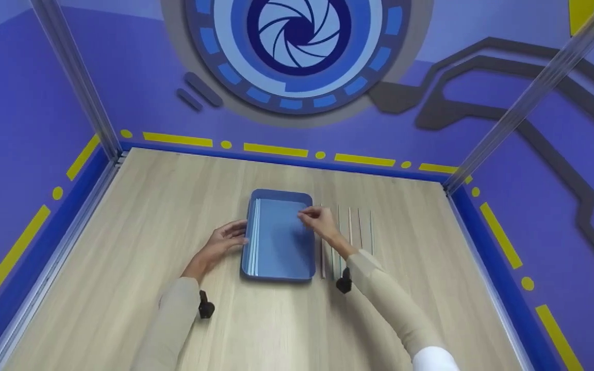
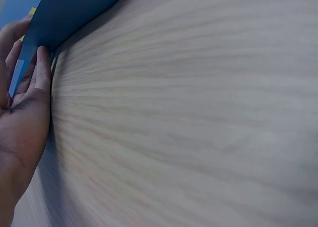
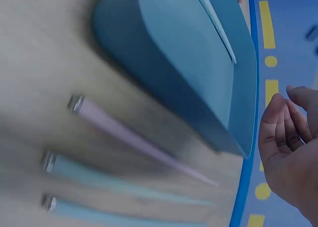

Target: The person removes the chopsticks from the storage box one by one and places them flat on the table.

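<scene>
A shallow blue tray [image 1: 286, 242] lies lengthwise on the table, with light blue chopsticks [image 1: 256, 237] along its left wall. At that wall my left hand [image 1: 222, 241] touches the tray's outside with extended fingers [image 2: 43, 70]. My right hand [image 1: 320, 220] hovers over the tray's right rim, its fingers loosely bent with nothing between them. To the right of the tray, several chopsticks lie side by side on the table. Among them the right wrist view shows a pink chopstick [image 3: 134, 140], a mint one [image 3: 114, 181] and a blue one [image 3: 109, 213], all with silvery ends.
The pale wooden tabletop [image 1: 163, 206] is bounded by blue-purple walls with yellow dashes. Metal posts [image 1: 78, 82] rise at both back corners. My right forearm [image 1: 390, 299] passes over the near ends of the loose chopsticks.
</scene>
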Demonstrator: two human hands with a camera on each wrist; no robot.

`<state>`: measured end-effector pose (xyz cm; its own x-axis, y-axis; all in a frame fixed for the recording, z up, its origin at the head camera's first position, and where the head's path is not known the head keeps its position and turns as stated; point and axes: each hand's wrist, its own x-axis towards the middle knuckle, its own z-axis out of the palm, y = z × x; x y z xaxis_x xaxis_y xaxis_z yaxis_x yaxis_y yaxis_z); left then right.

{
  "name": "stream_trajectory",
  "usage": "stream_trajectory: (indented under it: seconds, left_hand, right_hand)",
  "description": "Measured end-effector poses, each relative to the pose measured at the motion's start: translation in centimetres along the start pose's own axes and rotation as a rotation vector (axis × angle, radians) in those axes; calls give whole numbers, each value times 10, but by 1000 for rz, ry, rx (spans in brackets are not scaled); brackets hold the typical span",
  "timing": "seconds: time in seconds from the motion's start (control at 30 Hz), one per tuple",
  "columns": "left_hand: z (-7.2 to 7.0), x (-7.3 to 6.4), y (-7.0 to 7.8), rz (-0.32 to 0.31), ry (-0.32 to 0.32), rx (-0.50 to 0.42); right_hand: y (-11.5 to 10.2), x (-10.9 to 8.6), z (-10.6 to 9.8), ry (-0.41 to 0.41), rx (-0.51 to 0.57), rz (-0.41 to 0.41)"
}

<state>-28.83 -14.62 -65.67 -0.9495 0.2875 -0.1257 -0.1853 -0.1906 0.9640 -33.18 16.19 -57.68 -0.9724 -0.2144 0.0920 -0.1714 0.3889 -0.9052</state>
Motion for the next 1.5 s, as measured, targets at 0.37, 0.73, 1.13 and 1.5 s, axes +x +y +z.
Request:
stream_trajectory:
  seconds: [0.37, 0.73, 1.13, 1.5]
  left_hand:
    - [-1, 2, -2, 2, 15, 0]
    - [1, 0, -7, -20, -20, 21]
    - [0, 2, 1, 10, -27, 2]
    - [-1, 2, -1, 5, -30, -10]
  right_hand:
    - [-13, 12, 46, -180, -48, 86]
    - [2, 1, 91, -254, -108, 131]
    - [-6, 5, 110, -162, -123, 125]
    - [-5, 1, 116, -85, -274, 81]
